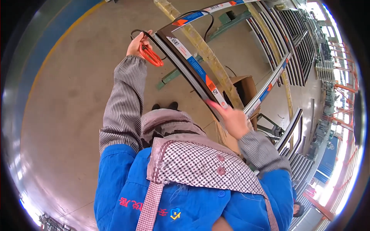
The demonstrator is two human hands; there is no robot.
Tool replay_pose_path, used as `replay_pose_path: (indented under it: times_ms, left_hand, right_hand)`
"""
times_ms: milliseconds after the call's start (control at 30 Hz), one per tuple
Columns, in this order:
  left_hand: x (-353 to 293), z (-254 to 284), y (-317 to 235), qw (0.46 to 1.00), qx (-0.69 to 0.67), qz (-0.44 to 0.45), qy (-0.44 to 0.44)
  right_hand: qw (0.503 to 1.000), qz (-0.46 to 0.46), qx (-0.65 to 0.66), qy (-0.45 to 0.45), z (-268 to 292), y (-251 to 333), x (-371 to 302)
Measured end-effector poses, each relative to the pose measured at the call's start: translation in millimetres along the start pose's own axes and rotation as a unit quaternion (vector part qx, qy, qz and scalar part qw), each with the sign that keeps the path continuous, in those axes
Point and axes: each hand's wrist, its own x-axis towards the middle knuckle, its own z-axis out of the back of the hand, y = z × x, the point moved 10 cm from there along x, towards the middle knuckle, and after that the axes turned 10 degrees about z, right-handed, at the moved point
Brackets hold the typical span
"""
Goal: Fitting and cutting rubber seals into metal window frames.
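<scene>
Left hand (138, 43) clamped on orange-handled tool (151, 56), right hand (232, 118) fingers apart, seemingly touching dark taped frame (192, 71)

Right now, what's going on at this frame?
A person in a blue jacket and checked apron stands at a window frame covered in protective tape. The left hand, raised at the frame's upper corner, grips orange-handled scissors and a black rubber strip that loops over the top edge. The right hand presses its fingers against the frame's side bar lower down. More frames stand stacked behind, on a concrete floor.
</scene>
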Motion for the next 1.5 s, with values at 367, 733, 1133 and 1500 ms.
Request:
replay_pose_path:
  times_ms: [367,733,1133,1500]
  left_hand:
    - [32.1,12.4,-65.8,0.999,0.019,-0.01,-0.039]
    - [105.8,39.8,-88.1,0.984,0.118,0.071,-0.11]
    - [125.3,76.2,-89.9,0.951,0.221,0.156,-0.149]
    - [124.4,87.4,-92.1,0.905,0.38,0.154,-0.111]
  right_hand:
    - [0.998,-0.022,0.009,0.056,7.5,-7.0,48.0]
    - [0.999,-0.034,-0.023,-0.023,62.8,26.4,265.3]
    - [0.992,-0.107,-0.025,0.061,61.0,25.0,289.4]
    - [0.88,-0.408,-0.019,0.24,-38.3,-6.8,-82.1]
